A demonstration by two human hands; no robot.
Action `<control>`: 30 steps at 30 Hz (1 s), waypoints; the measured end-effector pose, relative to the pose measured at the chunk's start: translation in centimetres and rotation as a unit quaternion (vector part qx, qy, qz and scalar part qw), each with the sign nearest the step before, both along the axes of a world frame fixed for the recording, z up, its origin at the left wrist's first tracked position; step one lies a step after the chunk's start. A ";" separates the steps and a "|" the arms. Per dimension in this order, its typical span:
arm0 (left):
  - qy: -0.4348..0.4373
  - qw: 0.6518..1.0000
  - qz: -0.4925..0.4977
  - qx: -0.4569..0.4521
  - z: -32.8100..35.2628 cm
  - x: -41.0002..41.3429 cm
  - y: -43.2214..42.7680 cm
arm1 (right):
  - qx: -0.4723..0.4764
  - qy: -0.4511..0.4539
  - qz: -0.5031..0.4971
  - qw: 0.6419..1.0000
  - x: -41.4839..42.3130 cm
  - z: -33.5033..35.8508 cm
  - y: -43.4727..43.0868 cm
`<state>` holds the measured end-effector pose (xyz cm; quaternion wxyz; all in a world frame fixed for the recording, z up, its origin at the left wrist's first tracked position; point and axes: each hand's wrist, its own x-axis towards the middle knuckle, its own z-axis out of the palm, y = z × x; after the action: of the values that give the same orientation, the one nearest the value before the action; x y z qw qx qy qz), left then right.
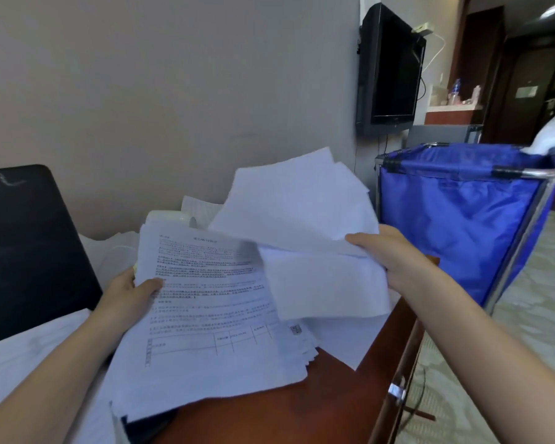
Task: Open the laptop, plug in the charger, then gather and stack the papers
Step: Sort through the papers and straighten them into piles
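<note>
My left hand grips a thick sheaf of printed papers by its left edge, thumb on top, held above the wooden desk. My right hand pinches several blank white sheets by their right edge, lifted and fanned over the printed sheaf. More loose sheets lie under them on the desk. The black laptop stands at the left with its dark lid raised. I cannot make out a charger.
A blue fabric cart on a metal frame stands right beside the desk's right end. A black wall television hangs above it. White sheets cover the desk's near left. A pale cup-like object sits behind the papers.
</note>
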<state>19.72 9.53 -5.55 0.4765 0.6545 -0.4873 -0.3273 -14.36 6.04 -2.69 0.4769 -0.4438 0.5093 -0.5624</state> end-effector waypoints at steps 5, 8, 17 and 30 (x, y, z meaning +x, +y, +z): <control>0.023 0.999 0.030 0.030 0.9 -0.3 -0.7 | 0.064 0.055 0.139 0.987 4.5 -2.4 2.1; 0.036 0.998 0.045 0.039 0.4 0.4 -1.7 | 0.103 0.126 0.191 0.968 6.1 -3.5 3.0; -0.041 0.998 -0.001 0.044 -0.4 0.2 -0.7 | 0.045 0.095 -0.033 0.994 4.5 -3.4 0.8; -0.033 0.998 -0.033 0.031 -0.5 0.8 -0.3 | -0.043 -0.271 -0.214 0.937 3.1 -1.1 -3.7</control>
<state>20.56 9.25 -6.03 0.4287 0.6626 -0.5141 -0.3359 -11.27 2.33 -3.76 0.4456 -0.1749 0.4189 -0.7716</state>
